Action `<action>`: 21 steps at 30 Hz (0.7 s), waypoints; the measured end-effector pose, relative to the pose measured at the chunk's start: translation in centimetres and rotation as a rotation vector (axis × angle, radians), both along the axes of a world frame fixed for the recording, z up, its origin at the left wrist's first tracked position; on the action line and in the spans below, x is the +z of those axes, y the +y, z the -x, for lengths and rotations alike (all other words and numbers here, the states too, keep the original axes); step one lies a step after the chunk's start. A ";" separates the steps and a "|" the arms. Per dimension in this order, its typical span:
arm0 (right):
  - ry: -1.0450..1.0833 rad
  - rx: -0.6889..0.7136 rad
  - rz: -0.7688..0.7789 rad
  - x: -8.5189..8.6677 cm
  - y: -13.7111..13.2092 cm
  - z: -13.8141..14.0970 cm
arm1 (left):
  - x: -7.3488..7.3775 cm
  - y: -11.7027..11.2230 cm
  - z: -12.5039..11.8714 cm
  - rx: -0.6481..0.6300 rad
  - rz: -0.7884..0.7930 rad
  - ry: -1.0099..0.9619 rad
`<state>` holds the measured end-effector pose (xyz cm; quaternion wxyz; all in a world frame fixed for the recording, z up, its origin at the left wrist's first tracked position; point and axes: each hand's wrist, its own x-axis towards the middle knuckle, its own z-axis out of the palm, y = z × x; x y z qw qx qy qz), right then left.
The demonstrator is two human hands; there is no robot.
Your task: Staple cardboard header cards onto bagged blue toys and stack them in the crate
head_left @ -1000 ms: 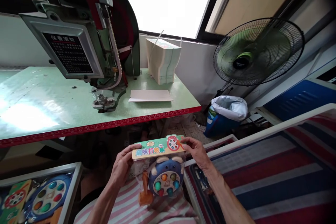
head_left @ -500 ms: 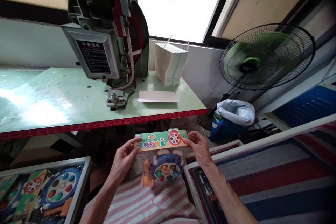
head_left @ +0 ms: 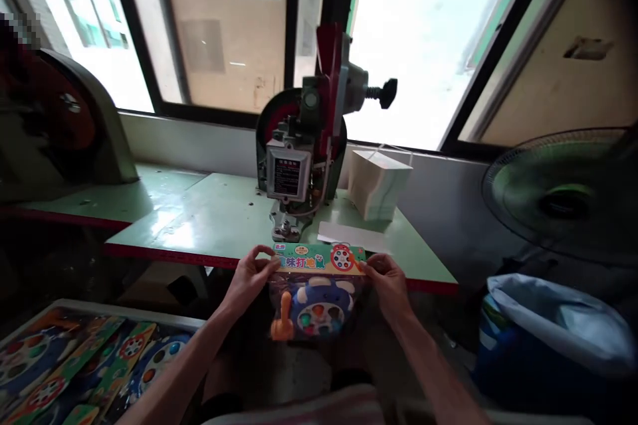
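The left hand and right hand each pinch an end of the printed card; the bagged toy hangs beneath, before the bench. I'd keep both pinches even and the card level, lest the orange hammer drag one side askew. Beyond stands the machine; a white strip beside its foot could snag the card. A crate of similar packs sits left.
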<state>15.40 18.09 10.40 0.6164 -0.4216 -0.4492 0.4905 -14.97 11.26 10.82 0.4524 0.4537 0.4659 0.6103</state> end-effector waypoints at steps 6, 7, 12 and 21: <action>-0.019 0.008 0.000 0.1 4.2 1.6 | 1.0 3.7 1.4 0.051 -0.060 -0.048; -0.026 0.008 -0.001 0.2 4.9 1.9 | 1.2 4.4 1.7 0.062 -0.067 -0.046; -0.060 0.013 -0.031 0.5 8.3 3.4 | 2.1 8.2 2.7 0.134 -0.059 0.011; -0.063 -0.047 -0.004 0.9 10.8 4.6 | 2.1 11.4 3.4 0.157 -0.091 -0.012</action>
